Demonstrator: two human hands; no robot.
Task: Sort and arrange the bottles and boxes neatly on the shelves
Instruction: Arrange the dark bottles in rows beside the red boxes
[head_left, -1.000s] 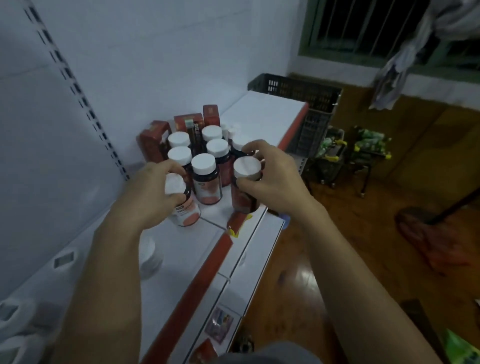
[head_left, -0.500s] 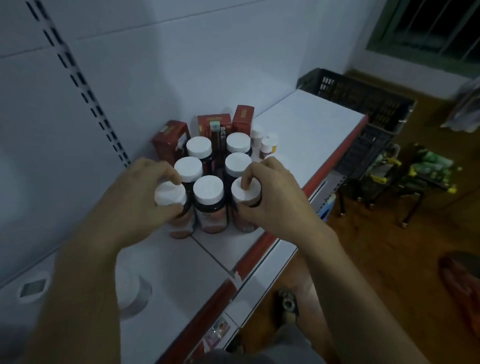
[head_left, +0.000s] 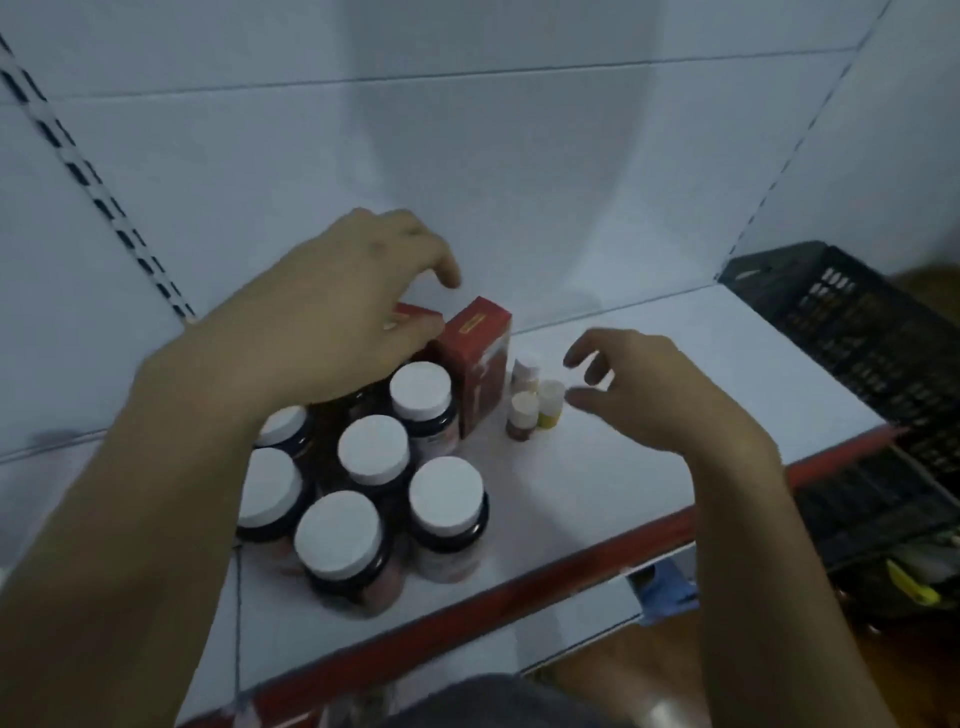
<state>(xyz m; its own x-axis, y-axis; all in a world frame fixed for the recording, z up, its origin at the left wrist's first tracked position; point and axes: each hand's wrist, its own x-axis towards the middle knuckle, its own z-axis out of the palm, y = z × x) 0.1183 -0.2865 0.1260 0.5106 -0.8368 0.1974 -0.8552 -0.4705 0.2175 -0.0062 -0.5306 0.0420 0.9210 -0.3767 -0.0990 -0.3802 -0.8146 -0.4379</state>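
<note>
The shelf (head_left: 597, 483) is white with a red front edge and crosses the middle of the frame. On its left part stands a group of big bottles (head_left: 373, 449) with dark bodies and white caps. Six caps can be seen, standing close together in rows, all upright. Just behind them, a little above the centre of the frame, a red box (head_left: 480, 358) stands upright. A second red box (head_left: 418, 312) is beside it on the left and is mostly covered by the left hand (head_left: 337, 312). This hand is above the boxes with the fingers bent and the thumb close to the top of the covered box; I cannot tell if it really grips it. To the right of the red box stand three small bottles (head_left: 522, 413) close together, one with a yellow label. The right hand (head_left: 654, 389) is just right of them, over the shelf, with the fingers loosely curled and spread, and it holds nothing. A black crate (head_left: 857, 338) is at the right edge of the frame. A slotted rail (head_left: 78, 171) runs down the white back wall (head_left: 519, 182) in the upper left.
</note>
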